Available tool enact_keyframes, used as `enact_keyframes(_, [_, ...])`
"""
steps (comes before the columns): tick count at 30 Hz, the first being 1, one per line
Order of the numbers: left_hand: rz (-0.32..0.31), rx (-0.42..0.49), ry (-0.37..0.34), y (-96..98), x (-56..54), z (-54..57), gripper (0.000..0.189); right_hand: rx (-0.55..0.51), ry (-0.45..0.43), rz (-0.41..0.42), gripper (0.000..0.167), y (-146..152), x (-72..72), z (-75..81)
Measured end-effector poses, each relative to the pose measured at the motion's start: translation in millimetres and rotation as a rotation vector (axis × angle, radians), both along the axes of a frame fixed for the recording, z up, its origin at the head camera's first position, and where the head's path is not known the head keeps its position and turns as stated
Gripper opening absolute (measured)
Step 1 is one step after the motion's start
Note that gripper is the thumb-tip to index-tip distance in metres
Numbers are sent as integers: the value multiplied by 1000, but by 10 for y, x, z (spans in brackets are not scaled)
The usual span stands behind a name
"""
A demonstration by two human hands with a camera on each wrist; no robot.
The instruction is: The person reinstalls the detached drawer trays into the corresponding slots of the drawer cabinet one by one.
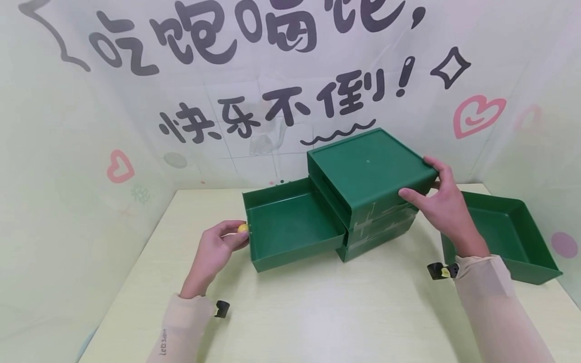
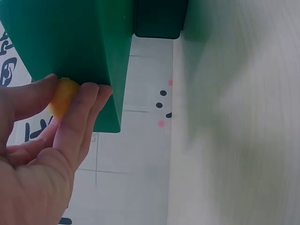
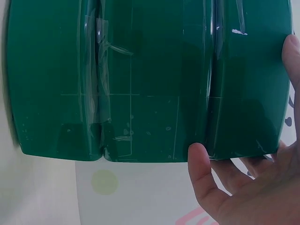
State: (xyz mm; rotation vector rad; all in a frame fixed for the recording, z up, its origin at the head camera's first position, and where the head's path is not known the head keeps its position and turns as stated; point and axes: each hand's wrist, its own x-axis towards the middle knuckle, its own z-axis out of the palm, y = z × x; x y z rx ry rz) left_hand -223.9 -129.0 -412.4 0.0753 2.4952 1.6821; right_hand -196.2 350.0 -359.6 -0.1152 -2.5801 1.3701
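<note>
A green plastic drawer cabinet (image 1: 372,171) of stacked units stands towards the back of the table. One green drawer (image 1: 295,222) sticks far out of its left side, above the tabletop. My left hand (image 1: 217,247) pinches the round yellow knob (image 2: 64,98) on that drawer's front between thumb and fingers. My right hand (image 1: 442,214) grips the cabinet's upper right edge, its thumb towards the near side and its fingers round the back. In the right wrist view, clear tape (image 3: 96,70) runs along the seams between the units, and my right hand (image 3: 248,187) holds their edge.
A separate open green drawer (image 1: 510,237) sits on the table at the right, partly behind my right forearm. Pale wood tabletop (image 1: 327,312) stretches in front of the cabinet. A printed white sheet (image 1: 254,85) hangs behind and at both sides.
</note>
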Motion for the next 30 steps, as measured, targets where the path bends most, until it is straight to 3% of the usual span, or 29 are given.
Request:
enact_keyframes(13, [-25, -42, 20, 111, -15, -48, 39, -6, -2, -8, 97, 13, -15, -26])
enact_keyframes(30, [0, -149, 106, 294, -11, -144, 33, -13, 17, -13, 95, -12, -8, -39])
